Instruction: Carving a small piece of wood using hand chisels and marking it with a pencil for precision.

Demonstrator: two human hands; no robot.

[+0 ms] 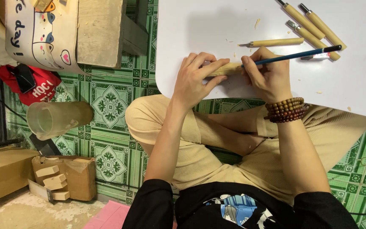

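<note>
Right at the centre top of the frame, we see a small wood block (225, 68) lying on the white table (361, 85), close to its near edge. Our left hand (196, 80) is clenched over the block, pinning it down, and our right hand (267, 76) grips a blue pencil (293, 55) whose tip touches the block's end.

Just beyond the right hand, toward the upper right, four wooden-handled carving tools (306, 29) lie in a loose cluster, one of them just beside our knuckles; they crowd that side. Wood chips dot the tabletop. The upper left part of the table lies bare, as does the stretch at far right.

Below the table edge sit our crossed legs on the green patterned floor (111, 106). At left lie a clear plastic jug (58, 118) on its side and, lower left, a cardboard box (75, 176) holding wood pieces, both well apart from the hands.
</note>
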